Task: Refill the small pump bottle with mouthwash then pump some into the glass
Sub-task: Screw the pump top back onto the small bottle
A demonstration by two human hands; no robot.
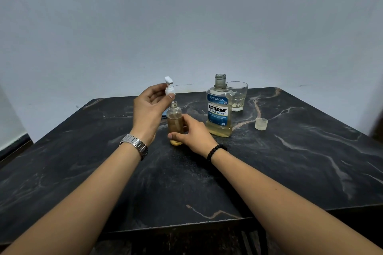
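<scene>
Small pump bottle (175, 125) is standing upright on the dark marble table (290, 172), near centre, its long axis vertical and its neck open at 12 o'clock. Right hand (193, 133) is gripping it low on the body from about 4 o'clock, thumb and fingers curled round the amber-filled lower part. Left hand (148, 109) is pinching the white pump head (169, 88) by its collar, just above the neck and offset slightly toward 11 o'clock; the dip tube appears to be entering the neck, though this is hard to resolve. Judgement: the next move is straight down along the bottle axis, then a twist to seat. Farther off at 2 o'clock, the uncapped mouthwash bottle (219, 109) is standing, its cap (261, 124) lying at 3 o'clock, the glass (237, 95) just behind.
</scene>
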